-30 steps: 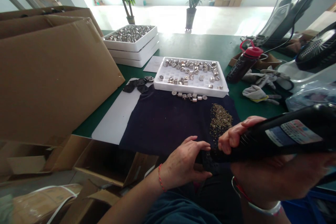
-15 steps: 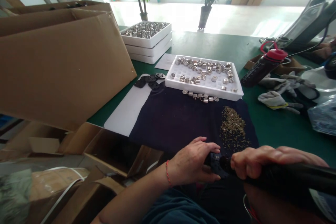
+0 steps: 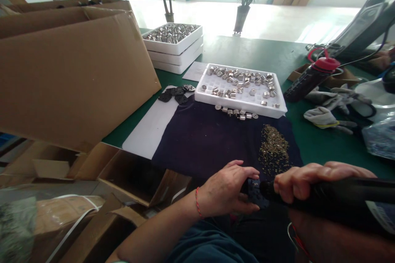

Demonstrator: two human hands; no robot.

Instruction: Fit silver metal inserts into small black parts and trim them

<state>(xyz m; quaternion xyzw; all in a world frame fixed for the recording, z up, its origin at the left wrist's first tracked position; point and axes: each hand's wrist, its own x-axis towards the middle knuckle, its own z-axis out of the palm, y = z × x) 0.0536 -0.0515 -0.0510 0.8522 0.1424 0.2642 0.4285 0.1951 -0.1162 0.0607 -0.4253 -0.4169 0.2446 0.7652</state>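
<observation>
My left hand (image 3: pixel 226 189) grips a dark plate (image 3: pixel 256 194) by its edges at the front of the table, thumb on the near side and fingers on the far side. In my right hand (image 3: pixel 308 181) is a black electric screwdriver (image 3: pixel 339 197), its fingers wrapped round the body. The tool lies almost level and its nose meets or nearly meets the plate; the exact contact is too dark to see. Just beyond my hands a heap of small brass-coloured screws (image 3: pixel 274 148) lies on a dark cloth (image 3: pixel 210 139).
A white foam tray (image 3: pixel 240 106) holds small metal cylinders, with several more (image 3: pixel 236 113) before it. Black plates (image 3: pixel 177 93) lie left of it. Stacked trays (image 3: pixel 182 57) stand behind. A large cardboard box (image 3: pixel 77 74) blocks the left; a bottle (image 3: pixel 311 78) and gloves (image 3: pixel 322 117) are right.
My right hand and the screwdriver have shifted slightly up, and the tool's rear end has risen. My left hand and the plate have hardly moved.
</observation>
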